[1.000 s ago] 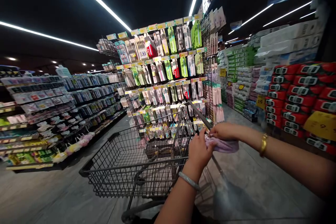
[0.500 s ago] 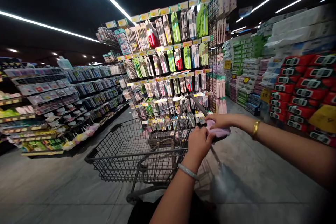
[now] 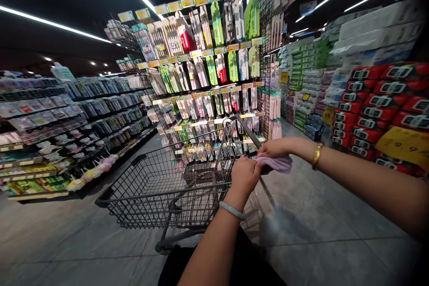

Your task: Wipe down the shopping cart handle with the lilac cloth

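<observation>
A dark wire shopping cart (image 3: 144,196) stands in front of me, its basket pointing left. Its handle bar (image 3: 248,133) runs beneath the hands. A light purple cloth (image 3: 278,162) lies bunched over the near end of the handle. My right hand (image 3: 276,146) grips the cloth from above, fingers curled. My left hand (image 3: 245,173), fingers closed, pinches the cloth's left edge beside the right hand. A pale bangle circles the left wrist, a gold one the right wrist.
Behind the cart rises a rack (image 3: 201,53) of hanging toothbrush packs. Shelves of packaged goods (image 3: 110,107) line the left. At the right are stacked red packs (image 3: 375,111) with yellow price signs. The floor (image 3: 315,214) is grey with seams.
Both hands have shifted slightly left in view, and more of the purple cloth hangs to the right, smoother than before. The camera view has turned a little, sliding the scene left.
</observation>
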Motion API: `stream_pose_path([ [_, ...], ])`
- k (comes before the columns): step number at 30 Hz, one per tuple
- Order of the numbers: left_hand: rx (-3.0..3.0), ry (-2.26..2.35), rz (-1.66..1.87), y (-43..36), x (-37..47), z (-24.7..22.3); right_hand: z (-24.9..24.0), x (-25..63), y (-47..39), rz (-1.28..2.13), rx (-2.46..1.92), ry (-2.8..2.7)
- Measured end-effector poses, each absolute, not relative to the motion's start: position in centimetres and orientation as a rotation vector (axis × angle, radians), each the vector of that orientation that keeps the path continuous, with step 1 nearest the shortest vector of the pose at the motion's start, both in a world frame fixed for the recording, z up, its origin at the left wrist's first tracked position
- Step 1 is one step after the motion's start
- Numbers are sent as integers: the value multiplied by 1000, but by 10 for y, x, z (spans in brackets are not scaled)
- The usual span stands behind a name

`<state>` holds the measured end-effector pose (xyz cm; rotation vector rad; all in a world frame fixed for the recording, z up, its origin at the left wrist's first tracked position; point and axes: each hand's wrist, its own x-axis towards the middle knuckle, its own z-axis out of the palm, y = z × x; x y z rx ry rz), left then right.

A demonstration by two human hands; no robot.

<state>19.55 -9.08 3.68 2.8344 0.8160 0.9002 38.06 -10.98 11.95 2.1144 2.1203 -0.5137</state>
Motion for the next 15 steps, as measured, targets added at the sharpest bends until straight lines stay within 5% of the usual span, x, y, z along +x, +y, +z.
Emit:
stream_pose_path([
  [8,2801,808,917,-92,195,40,131,347,-85,0,2447,1923],
  [15,2788,861,932,-96,184,38,119,345,-105,-123,2178,2035],
])
